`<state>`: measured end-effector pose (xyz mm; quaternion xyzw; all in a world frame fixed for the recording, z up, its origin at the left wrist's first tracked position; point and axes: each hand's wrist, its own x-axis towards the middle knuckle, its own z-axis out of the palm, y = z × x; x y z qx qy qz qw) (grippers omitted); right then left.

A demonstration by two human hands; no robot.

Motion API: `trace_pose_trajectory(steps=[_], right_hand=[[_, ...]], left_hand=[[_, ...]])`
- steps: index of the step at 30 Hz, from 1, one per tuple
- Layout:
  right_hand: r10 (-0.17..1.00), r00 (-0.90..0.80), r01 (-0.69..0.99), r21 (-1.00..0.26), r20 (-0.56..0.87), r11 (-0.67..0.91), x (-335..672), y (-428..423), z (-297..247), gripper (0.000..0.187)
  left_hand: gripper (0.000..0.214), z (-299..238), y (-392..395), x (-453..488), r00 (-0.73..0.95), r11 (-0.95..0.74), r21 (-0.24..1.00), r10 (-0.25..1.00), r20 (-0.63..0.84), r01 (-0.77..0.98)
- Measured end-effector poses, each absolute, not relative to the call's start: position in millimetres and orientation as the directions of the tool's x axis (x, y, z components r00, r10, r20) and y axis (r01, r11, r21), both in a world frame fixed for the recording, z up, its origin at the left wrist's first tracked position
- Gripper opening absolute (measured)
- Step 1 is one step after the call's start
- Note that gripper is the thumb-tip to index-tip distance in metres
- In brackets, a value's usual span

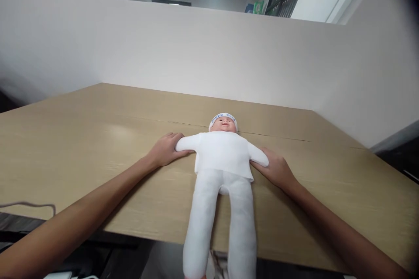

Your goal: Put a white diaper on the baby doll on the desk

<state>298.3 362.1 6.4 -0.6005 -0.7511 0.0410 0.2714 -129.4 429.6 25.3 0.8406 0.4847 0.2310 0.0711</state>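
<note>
The doll lies face up on the table, legs reaching past its near side, feet nearly all cut off. The left hand is clasped around the left sleeve, the right hand around the right; both hands are partly hidden.

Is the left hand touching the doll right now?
Touching: the head view shows the left hand against the doll, at its sleeve end.

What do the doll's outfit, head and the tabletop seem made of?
Outfit: probably soft matte fabric, given its loose hem and puckers. Head: likely smooth vinyl or plastic, with molded features. Tabletop: perhaps wood or laminate, slightly glossy, showing grain and a reflection.
</note>
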Motion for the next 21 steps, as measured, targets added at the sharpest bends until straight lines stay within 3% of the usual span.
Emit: trace_pose_trajectory(steps=[10, 15, 21], right_hand=[[0.923, -0.107, 0.894, -0.371, 0.369, 0.252, 303, 454, 7, 0.033], [0.92, -0.079, 0.916, -0.337, 0.384, 0.219, 302, 483, 8, 0.031], [0.849, -0.26, 0.87, -0.271, 0.459, 0.413, 322, 476, 2, 0.047]], left_hand=[[0.067, 22, 516, -116, 0.421, -0.528, 0.281, 0.832, 0.361, 0.802], [0.064, 20, 533, -114, 0.389, -0.548, 0.279, 0.796, 0.464, 0.789], [0.06, 19, 526, -130, 0.417, -0.57, 0.303, 0.794, 0.442, 0.764]])
